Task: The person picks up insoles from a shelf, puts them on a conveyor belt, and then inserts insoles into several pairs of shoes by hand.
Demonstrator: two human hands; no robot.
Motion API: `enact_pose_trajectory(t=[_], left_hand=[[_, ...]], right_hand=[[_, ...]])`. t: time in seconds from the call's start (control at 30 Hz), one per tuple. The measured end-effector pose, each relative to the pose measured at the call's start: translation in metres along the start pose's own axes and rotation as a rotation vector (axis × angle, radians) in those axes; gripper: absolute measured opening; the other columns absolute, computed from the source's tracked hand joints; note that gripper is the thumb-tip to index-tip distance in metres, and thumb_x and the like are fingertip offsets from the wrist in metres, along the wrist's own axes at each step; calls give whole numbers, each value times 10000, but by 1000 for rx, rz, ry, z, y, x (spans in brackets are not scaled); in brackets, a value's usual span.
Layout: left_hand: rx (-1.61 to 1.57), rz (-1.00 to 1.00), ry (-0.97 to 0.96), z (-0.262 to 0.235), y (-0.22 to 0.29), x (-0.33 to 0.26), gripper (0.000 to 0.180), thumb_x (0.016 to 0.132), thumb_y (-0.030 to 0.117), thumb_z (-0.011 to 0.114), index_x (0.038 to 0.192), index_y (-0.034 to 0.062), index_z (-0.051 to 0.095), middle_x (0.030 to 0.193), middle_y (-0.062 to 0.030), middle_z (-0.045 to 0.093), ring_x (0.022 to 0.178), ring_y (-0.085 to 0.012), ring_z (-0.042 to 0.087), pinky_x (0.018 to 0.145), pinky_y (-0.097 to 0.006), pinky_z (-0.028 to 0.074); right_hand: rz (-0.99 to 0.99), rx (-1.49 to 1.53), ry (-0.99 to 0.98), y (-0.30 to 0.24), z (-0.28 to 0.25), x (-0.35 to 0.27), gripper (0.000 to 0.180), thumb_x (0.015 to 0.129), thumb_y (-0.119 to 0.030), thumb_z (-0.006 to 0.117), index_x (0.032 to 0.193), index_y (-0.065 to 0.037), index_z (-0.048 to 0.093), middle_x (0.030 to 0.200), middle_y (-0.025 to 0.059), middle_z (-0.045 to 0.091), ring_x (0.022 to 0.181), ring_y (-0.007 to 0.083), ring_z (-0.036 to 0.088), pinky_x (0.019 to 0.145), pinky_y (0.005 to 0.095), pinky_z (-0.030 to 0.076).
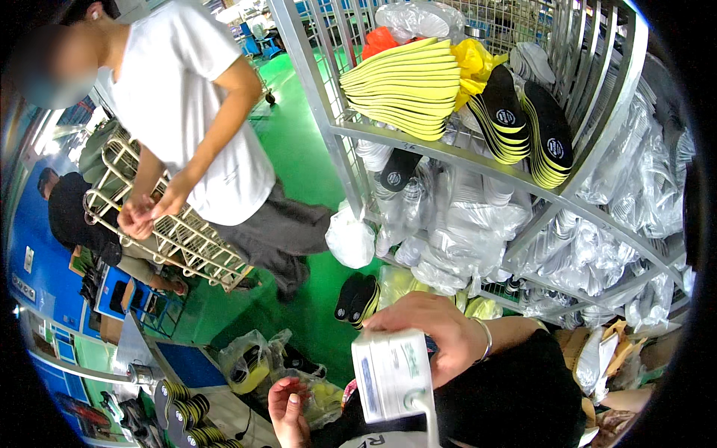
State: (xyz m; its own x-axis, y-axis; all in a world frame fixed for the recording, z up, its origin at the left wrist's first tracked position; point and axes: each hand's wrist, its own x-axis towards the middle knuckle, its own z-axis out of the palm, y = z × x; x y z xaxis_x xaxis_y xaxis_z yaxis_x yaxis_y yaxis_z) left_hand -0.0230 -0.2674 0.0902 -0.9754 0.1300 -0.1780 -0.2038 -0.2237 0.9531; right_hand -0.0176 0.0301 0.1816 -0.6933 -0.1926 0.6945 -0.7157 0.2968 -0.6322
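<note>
My right hand [442, 332], with a light band at its wrist, is closed around a white boxy container [391, 375] with green and grey print, held up in front of my dark clothing. A pale strip hangs from the container's lower right corner; what it is I cannot make out. My left hand [290, 412] is raised at the lower middle, its fingers apart and nothing in them. Beyond it lies a clear plastic bag [250, 366] with yellow and black insoles. On the green floor past my right hand rests a small stack of black-and-yellow insoles [357, 299].
A metal rack [455, 142] at upper right bears yellow insoles [403, 86], black insoles [549, 134] and many bagged pieces [470, 224]. Another person [194, 112] in a white shirt stands at left by a wire cart [179, 231]. More insoles [183, 414] lie at lower left.
</note>
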Motion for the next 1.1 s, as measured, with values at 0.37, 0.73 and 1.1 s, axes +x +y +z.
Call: enact_pose_trajectory(t=[0.37,0.73,1.1], left_hand=[[-5,-52,52,6,4,-20,279,843,103,517,1108,26,475,1086,-98,530,986,-189,512,866,-314,401],[-47,-51,268,-8,-13,-39,269,855,115,505,1108,29,475,1054,-88,545,965,-175,509,852,-293,396],[-121,-49,341,-4,-14,-37,257,852,125,516,1096,47,490,1070,-74,531,966,-170,508,822,-285,407]], right_hand=[[251,251,385,98,-33,32,633,688,-167,678,1209,-24,347,1071,69,505,961,138,489,785,286,409],[421,-159,436,305,-107,154,515,646,-91,692,1056,36,408,971,173,564,892,271,563,781,329,433],[572,-764,347,347,-121,200,397,632,-128,690,943,48,516,913,202,590,865,318,574,768,347,440]])
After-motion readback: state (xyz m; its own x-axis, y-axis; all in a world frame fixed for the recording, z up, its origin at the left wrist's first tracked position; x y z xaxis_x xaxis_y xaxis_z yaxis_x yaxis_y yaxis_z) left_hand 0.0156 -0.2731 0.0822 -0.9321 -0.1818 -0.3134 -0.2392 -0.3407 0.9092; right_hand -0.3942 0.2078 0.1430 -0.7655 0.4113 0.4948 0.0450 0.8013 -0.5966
